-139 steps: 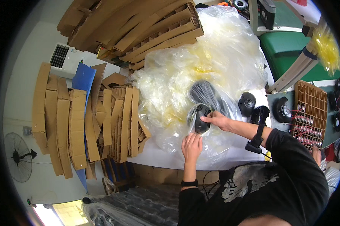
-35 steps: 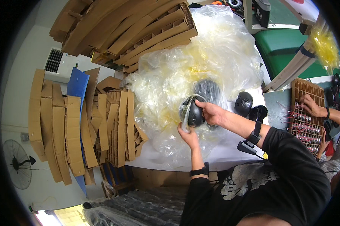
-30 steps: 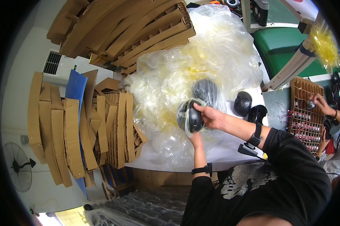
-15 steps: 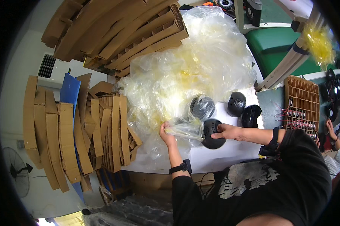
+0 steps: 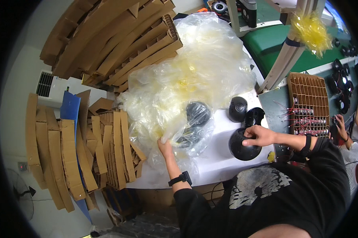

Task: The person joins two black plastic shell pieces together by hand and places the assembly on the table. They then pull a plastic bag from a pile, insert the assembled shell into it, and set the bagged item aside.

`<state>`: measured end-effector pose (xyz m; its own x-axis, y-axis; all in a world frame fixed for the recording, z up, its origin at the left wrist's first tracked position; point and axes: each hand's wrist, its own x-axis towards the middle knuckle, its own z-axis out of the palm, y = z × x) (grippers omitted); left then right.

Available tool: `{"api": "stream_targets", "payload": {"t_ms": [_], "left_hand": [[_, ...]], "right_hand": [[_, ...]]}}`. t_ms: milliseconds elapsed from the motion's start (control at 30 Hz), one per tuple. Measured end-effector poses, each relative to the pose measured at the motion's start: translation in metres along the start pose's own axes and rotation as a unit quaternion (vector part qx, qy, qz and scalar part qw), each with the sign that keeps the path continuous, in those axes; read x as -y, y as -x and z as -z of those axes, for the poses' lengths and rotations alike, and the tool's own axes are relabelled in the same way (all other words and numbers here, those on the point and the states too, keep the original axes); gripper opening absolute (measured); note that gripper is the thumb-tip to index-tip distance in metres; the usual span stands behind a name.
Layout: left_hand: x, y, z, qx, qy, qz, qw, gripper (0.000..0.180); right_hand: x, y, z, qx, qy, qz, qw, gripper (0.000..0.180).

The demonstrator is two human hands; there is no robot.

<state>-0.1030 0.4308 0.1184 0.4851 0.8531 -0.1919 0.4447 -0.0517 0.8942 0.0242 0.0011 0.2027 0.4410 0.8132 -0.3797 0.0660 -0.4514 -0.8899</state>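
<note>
- My left hand point(image 5: 166, 147) pinches a clear plastic bag point(image 5: 187, 137); thin film could tear.
- My right hand point(image 5: 258, 136) clamps a black round speaker shell point(image 5: 242, 146); it may slip onto the worktop point(image 5: 218, 158).

right hand point(image 5: 257, 136) grips a black round shell point(image 5: 242, 146); left hand point(image 5: 165, 146) touches plastic bags point(image 5: 187, 87).

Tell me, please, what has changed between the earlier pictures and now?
The right hand has carried the black round speaker from above the plastic bags rightward to the white table, beside two others. The left hand let go of it and now grips a bag. The cardboard stacks stayed put.
</note>
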Motion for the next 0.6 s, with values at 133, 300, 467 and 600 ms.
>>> {"api": "stream_targets", "payload": {"t_ms": [133,300,467,600], "left_hand": [[-0.034,0.05,0.002,0.164,0.032,-0.028,0.986,0.065],[-0.116,0.156,-0.003,-0.052,-0.223,-0.304,0.925,0.059],[-0.149,0.212,-0.013,0.216,-0.018,-0.483,0.848,0.044],[-0.166,0.23,-0.035,0.313,0.2,-0.328,0.869,0.054]], "right_hand": [[0.003,0.009,-0.004,-0.074,-0.193,0.15,0.967,0.034],[0.028,0.019,-0.001,-0.163,-0.053,0.332,0.928,0.038],[0.059,0.031,-0.003,-0.2,0.109,0.527,0.819,0.04],[0.078,0.05,-0.012,-0.197,0.188,0.619,0.736,0.043]]}}
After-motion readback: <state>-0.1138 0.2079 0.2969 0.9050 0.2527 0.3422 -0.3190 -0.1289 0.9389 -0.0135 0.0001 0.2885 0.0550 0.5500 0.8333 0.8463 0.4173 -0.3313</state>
